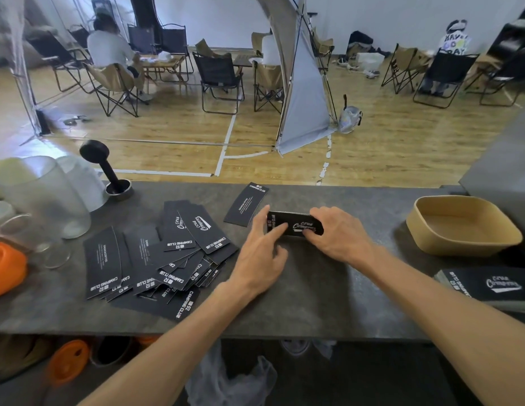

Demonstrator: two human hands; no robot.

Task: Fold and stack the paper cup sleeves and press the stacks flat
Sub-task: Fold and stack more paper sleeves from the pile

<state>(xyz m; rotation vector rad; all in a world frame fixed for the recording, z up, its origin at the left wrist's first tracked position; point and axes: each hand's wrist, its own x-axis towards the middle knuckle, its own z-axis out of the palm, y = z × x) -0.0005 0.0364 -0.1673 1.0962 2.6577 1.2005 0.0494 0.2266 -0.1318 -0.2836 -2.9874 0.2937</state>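
Both hands, left hand [259, 253] and right hand [340, 234], fingers pinching a black sleeve stack [295, 225] on counter [314, 288], loose sleeves [155, 253] left.

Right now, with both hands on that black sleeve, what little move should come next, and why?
Probably press it flat on the counter. The folded sleeve looks slightly puffed, pinched between the left hand and the right hand. Then it could likely join the finished stack at the right, while the loose pile waits on the left.
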